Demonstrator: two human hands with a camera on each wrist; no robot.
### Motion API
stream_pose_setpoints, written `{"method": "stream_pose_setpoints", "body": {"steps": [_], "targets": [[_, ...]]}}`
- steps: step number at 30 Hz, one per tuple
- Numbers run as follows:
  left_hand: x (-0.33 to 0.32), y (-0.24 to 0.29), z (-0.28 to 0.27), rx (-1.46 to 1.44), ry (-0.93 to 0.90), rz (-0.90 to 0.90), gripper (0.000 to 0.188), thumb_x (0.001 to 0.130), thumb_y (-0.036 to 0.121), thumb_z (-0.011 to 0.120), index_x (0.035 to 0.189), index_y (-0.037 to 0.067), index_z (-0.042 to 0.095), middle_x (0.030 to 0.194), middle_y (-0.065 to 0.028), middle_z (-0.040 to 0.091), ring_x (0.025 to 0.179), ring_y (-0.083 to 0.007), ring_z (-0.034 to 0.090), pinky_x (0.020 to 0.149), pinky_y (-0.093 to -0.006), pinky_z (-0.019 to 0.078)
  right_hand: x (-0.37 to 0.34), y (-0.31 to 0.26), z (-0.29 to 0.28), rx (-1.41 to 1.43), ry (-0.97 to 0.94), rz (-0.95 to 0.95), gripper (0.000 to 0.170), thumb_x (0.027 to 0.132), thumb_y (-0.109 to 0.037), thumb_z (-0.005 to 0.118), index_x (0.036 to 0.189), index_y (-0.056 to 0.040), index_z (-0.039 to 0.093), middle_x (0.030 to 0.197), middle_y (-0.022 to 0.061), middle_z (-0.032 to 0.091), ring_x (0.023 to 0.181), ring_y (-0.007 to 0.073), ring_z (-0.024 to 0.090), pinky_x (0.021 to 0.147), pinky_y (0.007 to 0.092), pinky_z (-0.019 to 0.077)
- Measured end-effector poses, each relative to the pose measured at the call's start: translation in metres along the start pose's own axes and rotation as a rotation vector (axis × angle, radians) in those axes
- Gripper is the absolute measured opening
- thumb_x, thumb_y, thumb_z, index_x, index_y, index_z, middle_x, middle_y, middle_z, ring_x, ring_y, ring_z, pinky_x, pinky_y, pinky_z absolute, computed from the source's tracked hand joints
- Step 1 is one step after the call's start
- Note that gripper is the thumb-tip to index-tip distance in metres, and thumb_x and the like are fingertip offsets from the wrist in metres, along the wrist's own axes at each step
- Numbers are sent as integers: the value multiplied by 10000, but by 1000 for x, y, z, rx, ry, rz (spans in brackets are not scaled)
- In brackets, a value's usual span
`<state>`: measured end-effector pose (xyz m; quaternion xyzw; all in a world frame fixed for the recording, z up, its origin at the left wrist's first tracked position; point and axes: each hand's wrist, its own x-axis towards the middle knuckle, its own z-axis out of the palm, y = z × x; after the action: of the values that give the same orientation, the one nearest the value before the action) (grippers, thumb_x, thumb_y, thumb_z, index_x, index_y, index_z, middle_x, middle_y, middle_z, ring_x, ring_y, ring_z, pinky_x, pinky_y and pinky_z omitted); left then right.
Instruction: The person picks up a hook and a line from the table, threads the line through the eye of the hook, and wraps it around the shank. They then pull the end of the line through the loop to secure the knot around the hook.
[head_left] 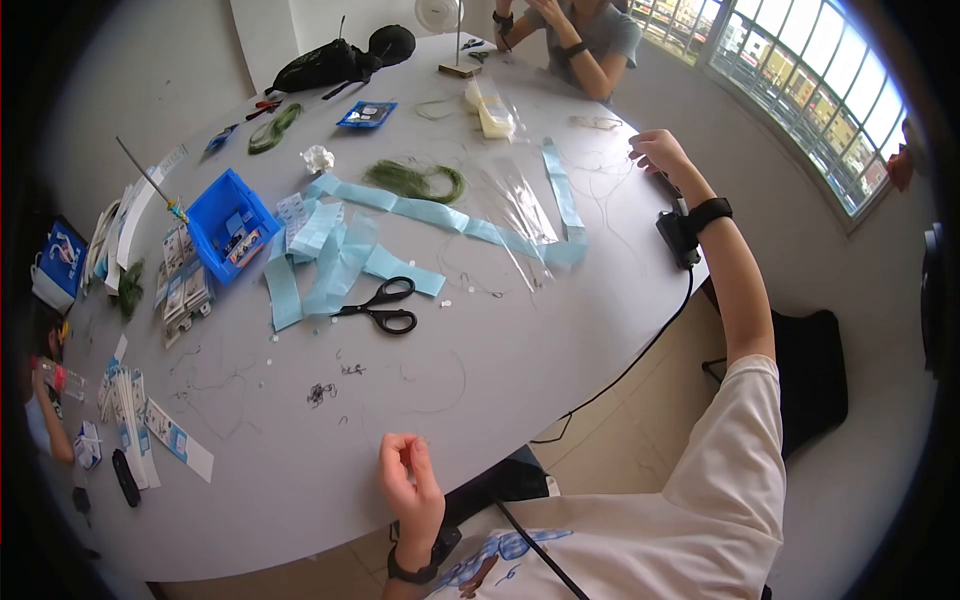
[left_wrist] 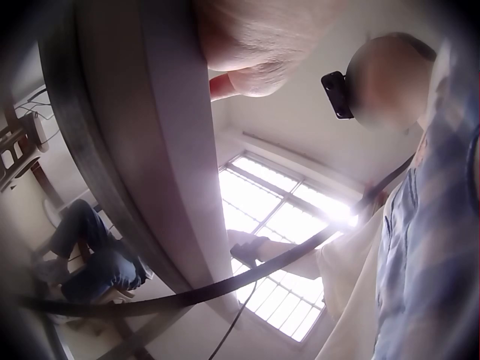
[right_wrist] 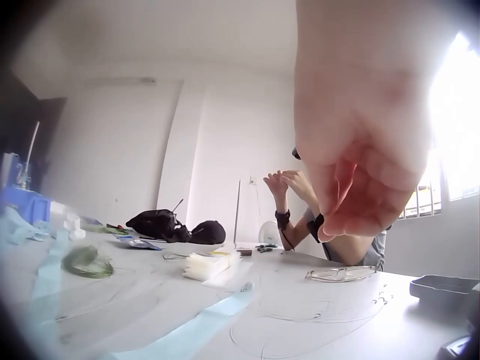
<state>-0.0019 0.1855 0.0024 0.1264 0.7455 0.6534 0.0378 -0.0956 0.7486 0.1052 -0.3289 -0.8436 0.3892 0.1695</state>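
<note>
At the far left of the table (head_left: pixel 300 500), card strips (head_left: pixel 125 420) are spread in an overlapping fan, with a black case (head_left: pixel 126 477) lying just beside them. Farther back, a blue bin (head_left: pixel 232 200) is placed next to a stack of packets (head_left: pixel 182 285). To the right, a small tangle of dark pieces (head_left: pixel 321 394) is located on the table surface. Behind it, a light blue strip (head_left: pixel 345 270) is heaped in folds, its length extended rightward in a bent band. The scissors (head_left: pixel 372 308) are laid with their blades toward the heap.

The left hand (head_left: pixel 411 490) is positioned at the near edge, right of the dark pieces. Its fingers are curled, with the thumb brought close to the index finger; whether anything is pinched cannot be told. A fine line (head_left: pixel 463 385) is seen as a thin curve on the table, ahead of this hand.

Farther right, a clear sleeve (head_left: pixel 520 205) is laid across the strip. Near the right edge, a pale coil (head_left: pixel 594 123) is set beside loose loops of line. The right hand (head_left: pixel 662 155) is raised at that edge, near the loops. Its fingers are bent with a narrow gap; whether line is held cannot be told.
</note>
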Motion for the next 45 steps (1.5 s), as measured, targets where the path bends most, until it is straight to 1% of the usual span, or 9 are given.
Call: {"method": "stream_pose_setpoints", "body": {"steps": [5, 9, 15, 19, 22, 29, 35, 37, 45], "targets": [[0, 3, 2, -54, 108, 14, 97, 892, 69, 464, 835, -8, 452, 721, -28, 452, 654, -81, 417, 583, -198, 361, -45, -37, -1, -15, -45, -81, 247, 864, -168, 511, 1046, -36, 613, 826, 76, 650, 640, 114, 572, 573, 232, 485], [-1, 1, 1, -86, 97, -19, 104, 894, 76, 469, 834, -7, 454, 726, -28, 451, 654, -79, 413, 586, -200, 359, -204, -112, 39, 54, -268, -353, 247, 914, -210, 498, 1047, -33, 609, 796, 51, 636, 632, 85, 553, 569, 203, 465], [0, -2, -2, -89, 20, 16, 90, 916, 101, 445, 911, 13, 464, 750, 3, 434, 667, -52, 381, 611, -179, 332, -357, -118, 108, 148, -545, -545, 165, 818, -63, 603, 973, -8, 617, 775, 83, 618, 660, 133, 573, 567, 248, 456], [-4, 18, -6, -206, 20, 4, 103, 918, 123, 456, 913, 23, 480, 734, 14, 440, 651, -53, 384, 591, -180, 327, -377, -109, 160, 411, -621, -457, 178, 830, -60, 590, 993, 8, 603, 786, 79, 614, 672, 126, 567, 605, 239, 457], [0, 33, -8, -325, -24, -78, 131, 920, 158, 468, 911, 30, 496, 726, 20, 449, 638, -53, 391, 569, -184, 320, -388, -115, 181, 681, -550, -197, 197, 851, -47, 566, 1037, 18, 576, 781, 46, 586, 698, 93, 549, 664, 219, 453], [-1, 30, -14, -539, -218, -189, 156, 919, 188, 499, 901, 35, 522, 714, 34, 478, 647, -40, 405, 569, -171, 326, -393, -121, 197, 690, -548, -338, 153, 826, -4, 578, 974, 32, 577, 815, 54, 579, 700, 83, 561, 638, 205, 461], [-6, 34, -9, -449, -157, -196, 165, 915, 195, 505, 886, 34, 526, 698, 39, 475, 622, -22, 376, 550, -167, 304, -396, -118, 199, 717, -542, -280, 120, 831, 5, 570, 945, 41, 574, 864, 56, 591, 726, 72, 556, 659, 203, 464], [-5, 31, -4, -332, -63, -3, 155, 906, 177, 510, 860, 30, 528, 694, 35, 478, 599, -31, 375, 529, -177, 306, -397, -117, 197, 725, -541, -254, 116, 832, 5, 569, 942, 41, 574, 865, 54, 592, 728, 70, 554, 662, 201, 463], [-4, 27, -4, -69, -24, 192, 45, 846, 40, 543, 825, 12, 515, 705, -39, 509, 583, -111, 457, 516, -226, 376, -396, -113, 190, 642, -559, -272, 87, 793, 21, 605, 877, 27, 582, 790, 46, 576, 666, 73, 551, 602, 197, 453]]}}
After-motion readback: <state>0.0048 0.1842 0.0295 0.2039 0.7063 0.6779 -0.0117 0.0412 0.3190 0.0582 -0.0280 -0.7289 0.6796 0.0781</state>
